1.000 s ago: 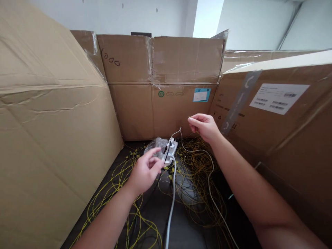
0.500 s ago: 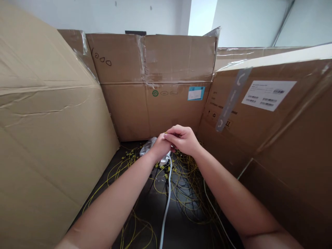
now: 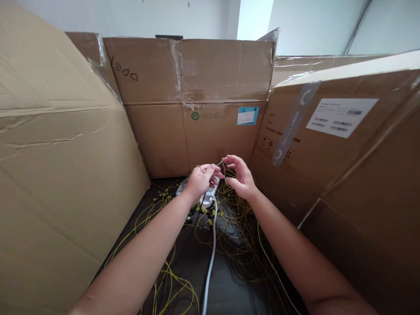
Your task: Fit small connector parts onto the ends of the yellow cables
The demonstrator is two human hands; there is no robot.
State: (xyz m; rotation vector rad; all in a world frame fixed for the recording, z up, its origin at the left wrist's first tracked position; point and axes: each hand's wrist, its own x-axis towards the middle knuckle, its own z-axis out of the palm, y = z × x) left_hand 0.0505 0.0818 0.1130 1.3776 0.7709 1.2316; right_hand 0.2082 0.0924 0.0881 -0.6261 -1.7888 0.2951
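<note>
My left hand (image 3: pixel 201 180) is closed, its thumb and fingers pinching a thin yellow wire (image 3: pixel 219 163) over the middle of the dark surface. A thin strand loops from there towards my right hand (image 3: pixel 241 177). That hand is held with thumb and forefinger spread apart, and the strand passes close to its fingertips; whether it touches them is hard to tell. Below the hands lies a white power strip (image 3: pixel 207 200), partly covered by my left hand, with a thick white cord (image 3: pixel 211 253) running towards me. Small yellow and black pieces (image 3: pixel 205 211) lie around it.
Tangled yellow wires (image 3: pixel 244 208) spread on the right, with more loose wires (image 3: pixel 173 284) at front left. Clear plastic (image 3: pixel 182 186) lies behind my left hand. Tall cardboard walls stand left (image 3: pixel 65 175), behind (image 3: pixel 157 140) and right (image 3: pixel 295 183).
My hands were together and have drawn apart. The right one has opened and shifted slightly right, showing the strand between them. The left still pinches.
</note>
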